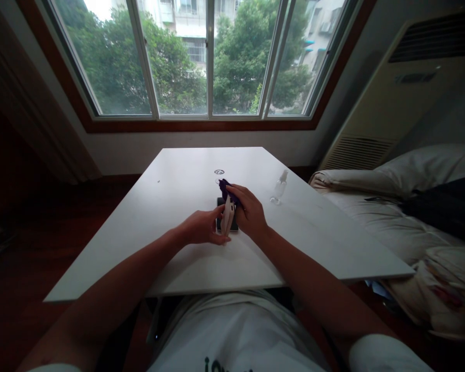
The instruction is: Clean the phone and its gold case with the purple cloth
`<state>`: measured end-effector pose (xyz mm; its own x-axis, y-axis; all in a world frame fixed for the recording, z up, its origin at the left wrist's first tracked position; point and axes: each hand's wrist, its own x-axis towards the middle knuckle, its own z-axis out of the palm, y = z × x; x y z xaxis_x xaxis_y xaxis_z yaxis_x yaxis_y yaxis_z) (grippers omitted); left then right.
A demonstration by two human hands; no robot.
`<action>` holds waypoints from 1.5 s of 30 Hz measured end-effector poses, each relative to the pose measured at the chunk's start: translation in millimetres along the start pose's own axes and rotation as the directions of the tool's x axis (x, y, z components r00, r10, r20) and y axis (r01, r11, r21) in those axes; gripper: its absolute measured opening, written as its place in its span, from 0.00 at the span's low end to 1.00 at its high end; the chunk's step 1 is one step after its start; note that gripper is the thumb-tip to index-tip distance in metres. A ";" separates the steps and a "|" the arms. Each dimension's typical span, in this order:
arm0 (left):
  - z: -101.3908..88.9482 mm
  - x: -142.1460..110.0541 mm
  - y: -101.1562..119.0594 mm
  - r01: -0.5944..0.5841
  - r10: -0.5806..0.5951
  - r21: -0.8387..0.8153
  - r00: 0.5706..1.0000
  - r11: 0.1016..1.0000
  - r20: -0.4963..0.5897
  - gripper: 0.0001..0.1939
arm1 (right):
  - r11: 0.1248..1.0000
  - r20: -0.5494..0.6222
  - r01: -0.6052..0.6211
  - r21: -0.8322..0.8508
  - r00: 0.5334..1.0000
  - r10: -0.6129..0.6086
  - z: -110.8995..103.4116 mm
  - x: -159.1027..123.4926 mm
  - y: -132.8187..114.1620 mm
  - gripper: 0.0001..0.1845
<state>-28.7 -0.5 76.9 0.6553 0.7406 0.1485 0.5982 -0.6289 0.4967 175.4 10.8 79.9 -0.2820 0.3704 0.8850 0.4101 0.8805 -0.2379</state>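
Note:
My left hand (203, 226) grips a pale, phone-sized slab (228, 218) by its edges, thumb on the near end and fingers at the far side. The slab stands nearly edge-on to me, with small dark openings on its edge; its exact kind is unclear. My right hand (250, 209) is closed around a dark purple cloth (223, 187) and presses against the slab's far right side. Part of the cloth sticks out past the fingertips. Beneath both hands a dark, flat rectangular object (235, 227) lies on the white table (170, 191), mostly covered.
A clear spray bottle (281, 185) stands on the table to the right. A dark round outline (219, 171) is beyond my hands, and a tiny dark speck (158, 181) lies at left. A cushioned seat (356, 201) adjoins the right edge; a window (209, 62) is ahead.

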 end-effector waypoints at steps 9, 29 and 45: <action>5.1 1.1 -4.7 -0.030 0.030 0.010 0.999 1.000 -0.023 0.44 | 0.994 -0.037 0.107 0.040 0.994 -0.105 -3.8 1.2 -6.7 0.26; 6.8 1.4 -6.6 -0.020 0.021 0.035 0.999 0.999 -0.024 0.44 | 0.986 -0.023 0.165 0.032 0.986 -0.165 -2.7 0.4 -11.2 0.26; 4.7 1.4 -5.9 -0.031 0.030 -0.015 0.999 0.999 -0.025 0.46 | 0.992 -0.016 0.125 0.031 0.992 -0.125 -0.3 -1.5 -6.3 0.27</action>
<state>-29.2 3.1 70.2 0.6612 0.7271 0.1848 0.5711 -0.6476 0.5044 173.5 4.6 80.1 -0.3170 0.2531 0.9140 0.3449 0.9285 -0.1376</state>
